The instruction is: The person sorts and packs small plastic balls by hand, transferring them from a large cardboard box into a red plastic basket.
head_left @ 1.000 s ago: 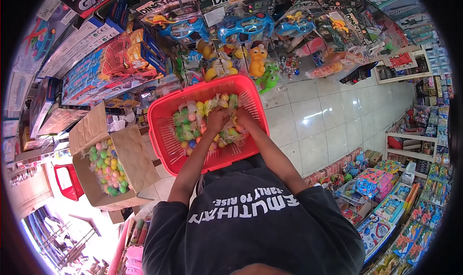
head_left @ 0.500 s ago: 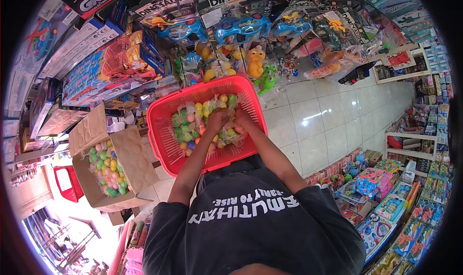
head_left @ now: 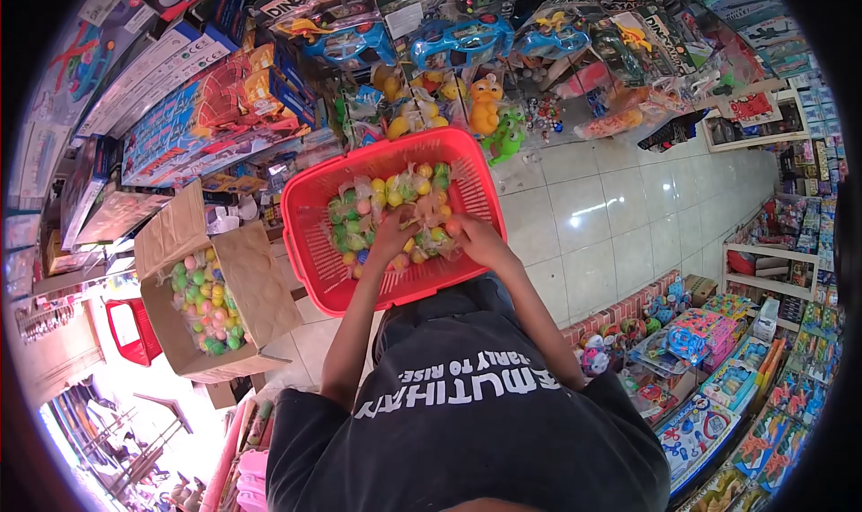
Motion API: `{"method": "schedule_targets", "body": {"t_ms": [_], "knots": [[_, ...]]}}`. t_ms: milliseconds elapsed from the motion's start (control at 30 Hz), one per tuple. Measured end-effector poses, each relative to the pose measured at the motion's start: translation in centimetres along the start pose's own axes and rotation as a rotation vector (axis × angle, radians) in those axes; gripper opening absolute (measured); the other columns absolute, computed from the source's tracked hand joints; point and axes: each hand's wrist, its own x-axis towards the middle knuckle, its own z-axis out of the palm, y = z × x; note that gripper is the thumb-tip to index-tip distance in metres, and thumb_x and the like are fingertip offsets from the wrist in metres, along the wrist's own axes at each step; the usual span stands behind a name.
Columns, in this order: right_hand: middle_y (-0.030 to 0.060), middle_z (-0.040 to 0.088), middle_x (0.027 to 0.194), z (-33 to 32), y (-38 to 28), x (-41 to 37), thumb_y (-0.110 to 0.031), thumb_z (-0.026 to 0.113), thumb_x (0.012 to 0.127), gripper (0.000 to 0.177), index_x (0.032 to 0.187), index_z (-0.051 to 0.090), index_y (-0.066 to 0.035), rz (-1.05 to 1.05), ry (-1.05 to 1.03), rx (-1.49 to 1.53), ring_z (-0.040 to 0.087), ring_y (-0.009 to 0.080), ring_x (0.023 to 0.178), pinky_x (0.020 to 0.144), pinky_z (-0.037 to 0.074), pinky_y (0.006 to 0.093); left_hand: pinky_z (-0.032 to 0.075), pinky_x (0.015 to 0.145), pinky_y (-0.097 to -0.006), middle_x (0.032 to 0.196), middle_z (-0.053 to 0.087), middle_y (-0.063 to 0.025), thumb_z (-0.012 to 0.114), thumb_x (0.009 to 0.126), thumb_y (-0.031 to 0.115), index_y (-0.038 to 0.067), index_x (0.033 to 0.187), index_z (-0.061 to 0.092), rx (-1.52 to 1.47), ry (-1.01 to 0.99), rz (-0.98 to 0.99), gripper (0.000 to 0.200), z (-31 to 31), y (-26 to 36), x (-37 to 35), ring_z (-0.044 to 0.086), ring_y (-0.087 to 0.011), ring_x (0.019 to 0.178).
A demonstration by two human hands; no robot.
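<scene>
A red plastic basket (head_left: 301, 243) stands in front of my body, holding several small colourful balls (head_left: 355, 211) wrapped in clear plastic. Inside it, my left hand (head_left: 392, 236) reaches among the balls with its fingers curled on a clear bag of balls (head_left: 422, 229). My right hand (head_left: 479, 241) is at the right side of the same heap, fingers bent against the wrapped balls, a pinkish one by its fingertips. Both palms face down, so part of each grip is hidden.
An open cardboard box (head_left: 256, 288) with more balls (head_left: 205, 301) stands to the left, a second red basket (head_left: 132, 332) beyond it. Packaged dinosaur toys (head_left: 458, 41) line the shelf ahead. Toy boxes (head_left: 206, 117) are stacked at the left; tiled floor (head_left: 584, 216) runs to the right.
My hands have moved slightly apart within the basket. The right hand has shifted right and down, and its fingers show more. The view has shifted a little.
</scene>
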Motion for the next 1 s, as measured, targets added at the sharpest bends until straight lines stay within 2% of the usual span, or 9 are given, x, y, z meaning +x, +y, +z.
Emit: {"method": "schedule_targets", "body": {"t_ms": [100, 167, 200, 267, 467, 533, 633, 733, 1000], "knots": [[0.0151, 0.059, 0.093, -0.7, 0.1, -3.1, -0.008, 0.048, 0.084, 0.022, 0.104, 0.051, 0.001, -0.263, 0.142, 0.247, 0.059, 0.0265, 0.086, 0.076, 0.046, 0.0337, 0.045, 0.079, -0.0283, 0.099, 0.058, -0.0096, 0.056, 0.084, 0.020, 0.000, 0.109, 0.052, -0.351, -0.065, 0.015, 0.033, -2.0, 3.6, -4.4, 0.056, -0.0180, 0.091], [0.0056, 0.058, 0.079, -2.8, -1.5, -5.7, -0.010, 0.054, 0.082, 0.014, 0.093, 0.054, 0.000, -0.046, -0.087, 0.631, 0.057, 0.0140, 0.071, 0.068, 0.046, 0.0264, 0.046, 0.078, -0.0272, 0.098, 0.057, -0.0085, 0.053, 0.086, 0.021, 0.000, 0.109, 0.052, -0.536, -0.128, -0.079, 0.031, -3.3, 5.8, -7.8, 0.056, -0.0160, 0.090], [0.0056, 0.058, 0.079, -3.3, -1.1, -6.5, -0.010, 0.054, 0.082, 0.014, 0.093, 0.054, 0.000, -0.056, -0.095, 0.625, 0.057, 0.0140, 0.071, 0.068, 0.046, 0.0264, 0.046, 0.077, -0.0262, 0.098, 0.057, -0.0075, 0.050, 0.088, 0.022, 0.001, 0.109, 0.052, -0.720, -0.211, -0.174, 0.030, -3.7, 6.5, -9.4, 0.056, -0.0140, 0.089], [-0.0004, 0.056, 0.077, -4.4, 0.0, -7.9, -0.017, 0.053, 0.085, 0.015, 0.091, 0.055, -0.002, 0.060, -0.408, 0.825, 0.053, 0.0065, 0.070, 0.067, 0.045, 0.0226, 0.046, 0.077, -0.0259, 0.098, 0.057, -0.0076, 0.049, 0.089, 0.024, 0.000, 0.108, 0.053, -0.723, -0.299, -0.166, 0.030, -4.1, 7.2, -12.3, 0.056, -0.0137, 0.089], [0.0003, 0.058, 0.078, -0.2, 9.9, -8.1, -0.027, 0.054, 0.084, 0.023, 0.093, 0.057, -0.006, 0.289, -0.747, 0.448, 0.054, 0.0079, 0.071, 0.064, 0.046, 0.0227, 0.046, 0.078, -0.0253, 0.098, 0.059, -0.0073, 0.048, 0.090, 0.026, 0.002, 0.104, 0.058, -0.625, -0.464, -0.178, 0.030, 0.0, 5.9, -16.5, 0.056, -0.0129, 0.090], [0.0003, 0.059, 0.078, 3.2, 12.7, -7.8, -0.029, 0.055, 0.083, 0.025, 0.094, 0.057, -0.007, 0.329, -0.756, 0.300, 0.055, 0.0085, 0.071, 0.062, 0.047, 0.0232, 0.045, 0.080, -0.0269, 0.099, 0.059, -0.0064, 0.048, 0.089, 0.025, 0.003, 0.105, 0.058, -0.435, -0.483, -0.308, 0.029, 2.2, 3.4, -16.7, 0.056, -0.0152, 0.093], [0.0010, 0.060, 0.079, 8.9, 16.9, -7.5, -0.031, 0.056, 0.081, 0.026, 0.093, 0.058, -0.008, 0.338, -0.685, 0.121, 0.058, 0.0099, 0.069, 0.059, 0.048, 0.0246, 0.044, 0.080, -0.0286, 0.098, 0.060, -0.0088, 0.049, 0.087, 0.025, 0.004, 0.106, 0.057, -0.093, -0.281, -0.164, 0.029, 6.8, -4.5, -17.4, 0.057, -0.0183, 0.093], [0.0020, 0.061, 0.078, 13.7, 17.6, -8.4, -0.030, 0.057, 0.080, 0.024, 0.091, 0.059, -0.009, 0.362, -0.580, 0.196, 0.059, 0.0108, 0.066, 0.056, 0.049, 0.0263, 0.044, 0.080, -0.0311, 0.098, 0.061, -0.0140, 0.052, 0.083, 0.028, 0.003, 0.106, 0.057, 0.016, -0.146, -0.232, 0.034, 10.0, -11.9, -19.4, 0.058, -0.0229, 0.091], [0.0028, 0.061, 0.070, 19.5, 15.9, -12.0, -0.027, 0.058, 0.079, 0.020, 0.089, 0.059, -0.009, 0.301, -0.605, 0.272, 0.058, 0.0110, 0.061, 0.050, 0.048, 0.0249, 0.046, 0.077, -0.0348, 0.090, 0.063, -0.0168, 0.056, 0.077, 0.031, 0.005, 0.098, 0.061, -0.050, 0.227, -0.428, 0.034, 12.2, -23.8, -29.3, 0.060, -0.0294, 0.086]]}}
